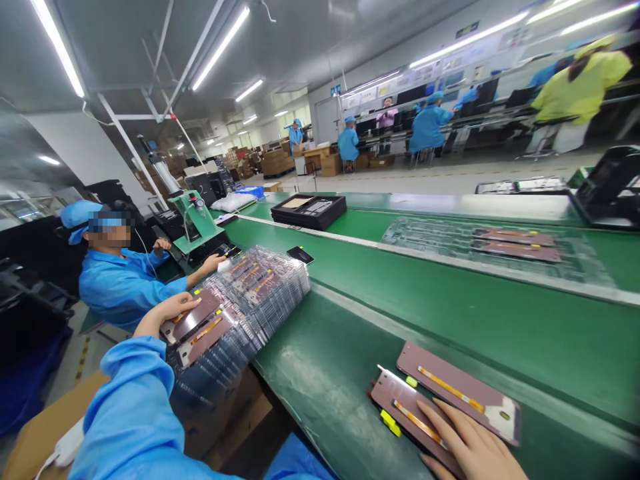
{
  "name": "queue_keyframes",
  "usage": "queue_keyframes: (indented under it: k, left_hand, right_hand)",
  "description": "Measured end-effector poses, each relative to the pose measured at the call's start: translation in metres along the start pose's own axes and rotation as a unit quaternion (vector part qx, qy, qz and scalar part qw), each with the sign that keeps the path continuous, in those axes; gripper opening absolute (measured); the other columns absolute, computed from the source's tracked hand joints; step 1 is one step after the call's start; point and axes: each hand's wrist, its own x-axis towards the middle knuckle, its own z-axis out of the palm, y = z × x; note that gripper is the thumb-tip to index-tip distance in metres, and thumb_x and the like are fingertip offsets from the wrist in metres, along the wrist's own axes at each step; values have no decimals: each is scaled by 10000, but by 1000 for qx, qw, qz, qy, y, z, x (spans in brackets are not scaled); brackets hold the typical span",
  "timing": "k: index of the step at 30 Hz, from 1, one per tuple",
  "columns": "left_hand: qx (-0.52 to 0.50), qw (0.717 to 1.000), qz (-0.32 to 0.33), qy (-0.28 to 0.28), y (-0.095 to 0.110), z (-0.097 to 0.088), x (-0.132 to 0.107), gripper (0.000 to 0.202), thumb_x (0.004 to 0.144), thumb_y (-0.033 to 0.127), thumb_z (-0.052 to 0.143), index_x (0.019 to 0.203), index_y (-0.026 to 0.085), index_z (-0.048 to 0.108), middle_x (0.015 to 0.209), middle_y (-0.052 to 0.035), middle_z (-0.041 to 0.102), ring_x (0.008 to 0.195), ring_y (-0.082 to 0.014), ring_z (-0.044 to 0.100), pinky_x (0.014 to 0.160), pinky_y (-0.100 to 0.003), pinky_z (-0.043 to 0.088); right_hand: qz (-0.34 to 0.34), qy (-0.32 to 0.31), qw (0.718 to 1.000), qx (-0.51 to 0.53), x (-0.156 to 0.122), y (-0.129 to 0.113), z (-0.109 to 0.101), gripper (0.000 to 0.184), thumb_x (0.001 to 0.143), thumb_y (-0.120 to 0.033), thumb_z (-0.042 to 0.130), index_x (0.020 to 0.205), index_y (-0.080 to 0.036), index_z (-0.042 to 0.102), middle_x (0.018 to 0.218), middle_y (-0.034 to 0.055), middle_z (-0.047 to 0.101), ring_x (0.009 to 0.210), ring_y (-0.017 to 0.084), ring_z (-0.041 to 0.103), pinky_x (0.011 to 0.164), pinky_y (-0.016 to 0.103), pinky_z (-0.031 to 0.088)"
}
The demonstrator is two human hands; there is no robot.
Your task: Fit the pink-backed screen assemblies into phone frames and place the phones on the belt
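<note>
Left hand (171, 312) open, resting on stacked clear trays (260, 293) of phone display panels, right hand (473, 445) ungripped, fingers flat on one panel (400, 400), second panel (463, 390) touching beside it, near edge of green conveyor belt (325, 393)

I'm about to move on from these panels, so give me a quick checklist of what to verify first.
1. Right hand on the near display panel: ok, fingers resting on it.
2. Second display panel separate from the near one: cannot tell, their edges sit very close.
3. Yellow tab at the near panel's edge: ok, in place.
4. Left hand on the stack of clear trays: ok, resting on its near end.
5. Hand protection: not ok, both hands are bare.
6. Co-worker's hand off the stack: cannot tell, it is right at the far end.
</note>
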Motion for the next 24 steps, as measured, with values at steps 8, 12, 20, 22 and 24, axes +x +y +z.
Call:
queue_keyframes:
  k: [8, 12, 20, 22, 24]
  left_hand:
    - [-11, 1000, -17, -18, 26, -4, -16, 819, 459, 726, 761, 997, 131, 599, 706, -38, 605, 623, -209, 582, 463, -248, 409]
    - [-31, 999, -2, -6, 36, -8, -42, 818, 603, 786, 632, 1100, 137, 601, 841, -70, 665, 684, -199, 605, 491, -226, 397]
    - [18, 998, 25, -53, 57, 36, -60, 739, 575, 764, 651, 999, 160, 619, 660, 17, 531, 560, -140, 482, 441, -214, 318]
    - [37, 998, 13, -46, 57, 37, -63, 748, 571, 779, 621, 996, 164, 599, 622, 27, 507, 528, -141, 469, 426, -218, 309]
    - [56, 998, 5, -21, 56, 35, -66, 759, 562, 789, 598, 1011, 177, 576, 600, 32, 512, 519, -158, 500, 426, -227, 341]
  right_hand:
    - [-23, 27, 999, -23, 4, -4, -4, 480, 871, -416, 531, 1282, -179, 603, 1224, 115, 638, 1015, 290, 658, 785, 431, 577]
    - [-9, 20, 1000, -2, 0, -3, -2, 490, 870, -433, 549, 1297, -195, 589, 1254, 108, 623, 1040, 290, 649, 816, 431, 565]
    - [63, -55, 996, 43, -5, -5, 3, 536, 834, -440, 600, 1340, -264, 604, 1340, 103, 576, 1158, 329, 585, 933, 483, 496]
    - [74, -64, 994, 49, -1, -8, -1, 549, 817, -409, 629, 1345, -262, 605, 1349, 106, 570, 1181, 332, 569, 957, 499, 483]
    - [90, -91, 990, 57, 6, -12, -10, 558, 803, -390, 660, 1342, -253, 613, 1368, 115, 556, 1221, 336, 543, 993, 507, 463]
